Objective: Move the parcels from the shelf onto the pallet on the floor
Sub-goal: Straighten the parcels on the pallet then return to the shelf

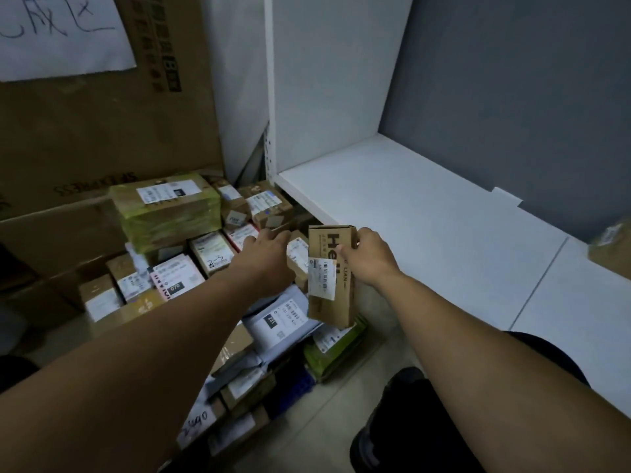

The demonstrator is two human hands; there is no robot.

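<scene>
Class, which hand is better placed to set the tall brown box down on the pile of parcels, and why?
Right. The right hand grips the tall brown box above the pile of parcels; the left hand only reaches out beside it.

the tall brown cardboard box point(333, 302) shows big black letters "hel", partly covered, and small "lian". black tags read "070" on the pink-edged parcel point(177, 278) and "231" on the white mailer bag point(286, 315). handwritten "成区" marks the white paper sheet point(61, 32).

Tall brown box point(329, 278), white label, held upright over heaped parcels point(170, 233); one parcel point(611, 247) sits on the white shelf point(426, 227).
</scene>
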